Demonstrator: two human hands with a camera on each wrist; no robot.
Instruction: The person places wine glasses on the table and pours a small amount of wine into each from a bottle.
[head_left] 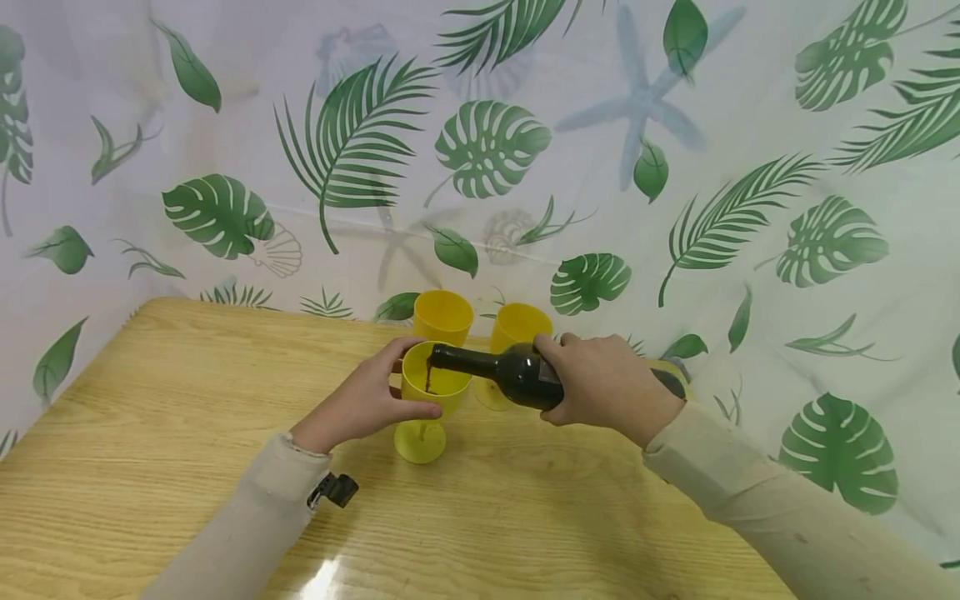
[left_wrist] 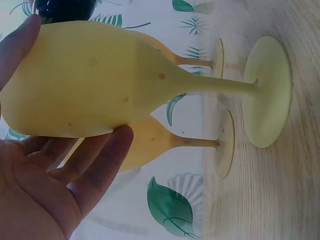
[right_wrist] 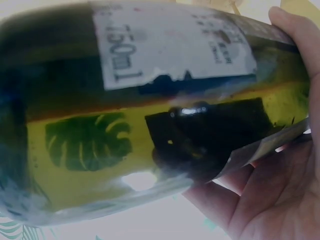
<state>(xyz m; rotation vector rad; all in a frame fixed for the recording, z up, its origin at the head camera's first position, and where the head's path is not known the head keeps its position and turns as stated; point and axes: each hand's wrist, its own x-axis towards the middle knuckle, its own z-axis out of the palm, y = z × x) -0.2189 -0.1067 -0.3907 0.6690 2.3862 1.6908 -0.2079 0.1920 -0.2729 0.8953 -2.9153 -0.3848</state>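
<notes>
My left hand [head_left: 366, 393] holds a yellow wine goblet [head_left: 452, 403] by its bowl, thumb on the near side and fingers on the far side. The goblet stands upright with its round foot on the table, as the left wrist view also shows. With my right hand [head_left: 611, 385] I grip a dark green glass wine bottle [head_left: 517, 375] round its body, tilted with the neck to the left. Its mouth is over the goblet's rim, and a thin dark red stream runs down inside the bowl. A label [right_wrist: 170, 45] reading 750ml shows on the bottle.
Two more yellow goblets [head_left: 442, 317] [left_wrist: 145, 145] stand behind the held one, near the back edge of the wooden table [head_left: 187, 433]. A white sheet with green leaf prints [head_left: 495, 150] hangs directly behind the table.
</notes>
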